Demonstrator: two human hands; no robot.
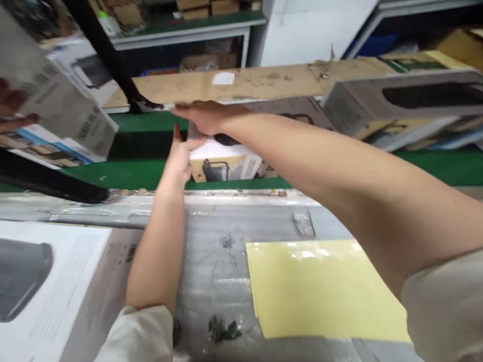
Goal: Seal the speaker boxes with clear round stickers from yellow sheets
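Note:
A printed product box (222, 166) lies on the green conveyor belt (151, 172), with a basket-like item pictured on its near side. At the box's left end is my left hand (180, 160), palm side against it, one finger pointing away and the thumb toward the box. My right hand (207, 116) reaches across over the far left corner of the same box, its fingers stretched out to the left. Its fingertips extend past the box edge. The right forearm hides part of the box top.
Another person's hand (15, 106) touches a tilted box (71, 110) at the left. A further box (407, 108) sits on the belt at right. Black posts (105, 55) cross the left side. Yellow sheets (324, 286) and a large white box (56, 281) lie nearer me.

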